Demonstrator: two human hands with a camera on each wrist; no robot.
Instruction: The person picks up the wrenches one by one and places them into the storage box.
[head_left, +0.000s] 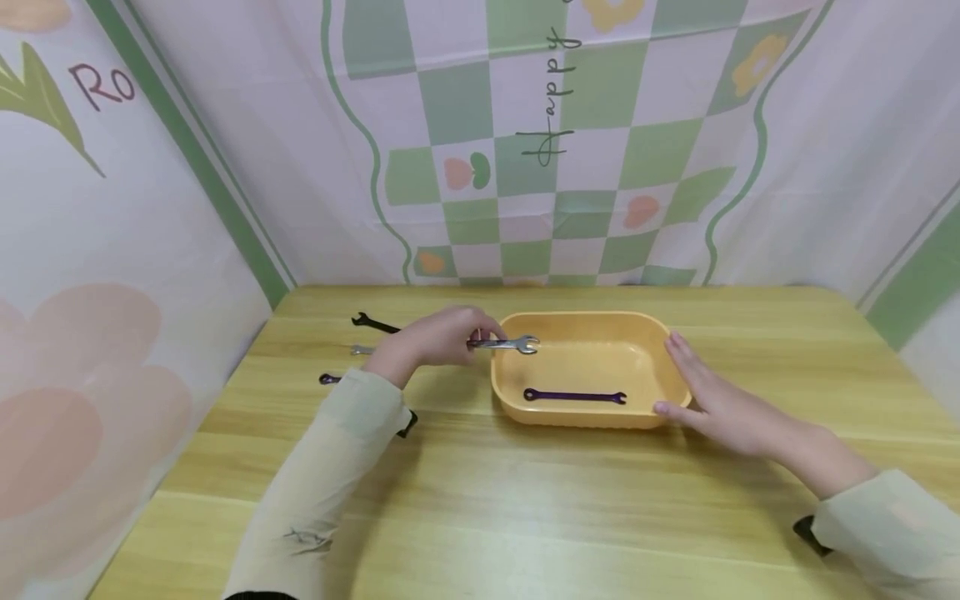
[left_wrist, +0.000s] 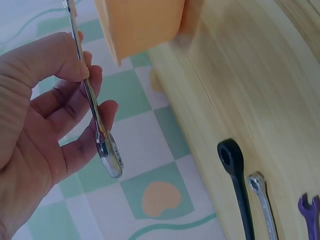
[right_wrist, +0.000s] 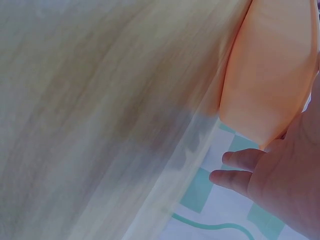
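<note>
Foreground sleeve (head_left: 322, 467); left hand (head_left: 446, 336) pinches a silver combination wrench (head_left: 506, 344) over the yellow tray's (head_left: 592, 362) 9 o'clock rim. Right hand (head_left: 723, 408), fingers extended, touches the 3 o'clock rim.

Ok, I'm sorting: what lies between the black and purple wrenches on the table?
A silver wrench lies between them, shown in the head and left wrist views.

Behind the yellowish wood-grain desk (head_left: 525, 508), a white fabric backdrop (head_left: 517, 158) is hung, printed with a green-and-white checkered panel (head_left: 585, 212) and the word "Happy". Left of the desk, a white fabric sheet (head_left: 112, 233) is decorated with large pink petals (head_left: 97, 325).
</note>
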